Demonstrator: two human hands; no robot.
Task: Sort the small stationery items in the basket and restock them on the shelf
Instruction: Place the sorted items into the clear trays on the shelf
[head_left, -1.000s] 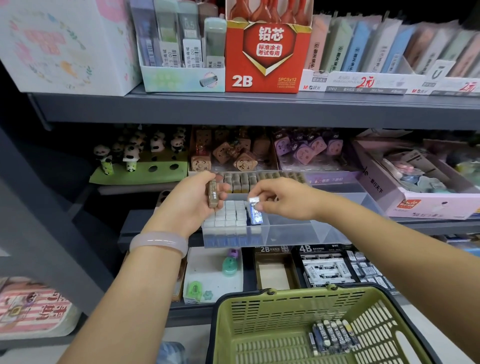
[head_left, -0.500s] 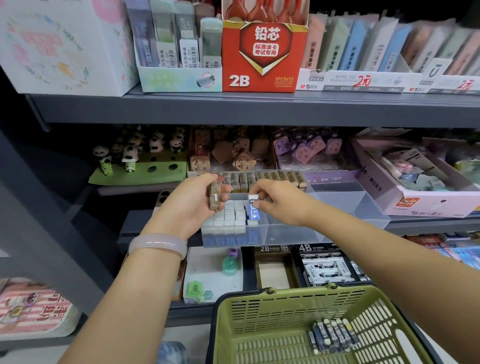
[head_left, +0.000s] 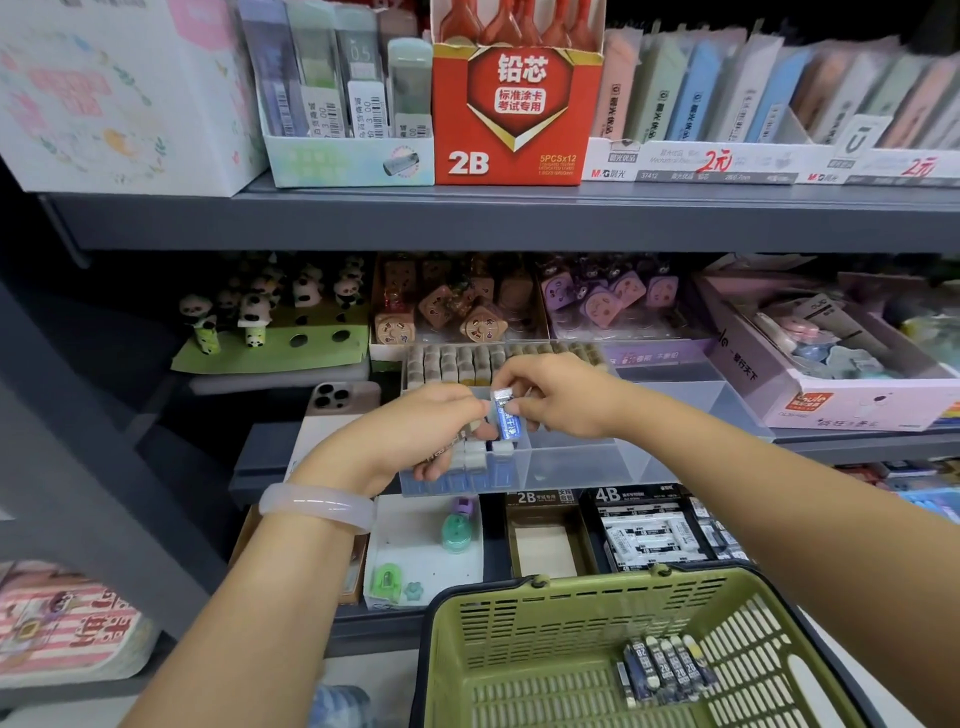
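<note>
1. Head view: you face a grey shelf (head_left: 467, 218) stocked with stationery, and a green basket (head_left: 519, 649) sits low in front of you.
2. Your right hand (head_left: 561, 400) pinches a small blue-wrapped eraser (head_left: 506, 418) upright over the clear bin (head_left: 571, 457) on the middle shelf.
3. Your left hand (head_left: 421, 436) is closed around a few more small items; they are mostly hidden, so I cannot tell how many.
4. Since a second ago, your left hand has dropped from above the bin to its front left corner, and both hands have drawn together until they nearly touch.
5. The eraser has stayed above the rows of erasers (head_left: 475, 457) packed at the bin's left end, next to the empty part.
6. That suggests you are about to seat this eraser in the next row.
7. A small batch of dark packs (head_left: 667, 670) lies in the basket's far right area, so sorting is not finished.
</note>
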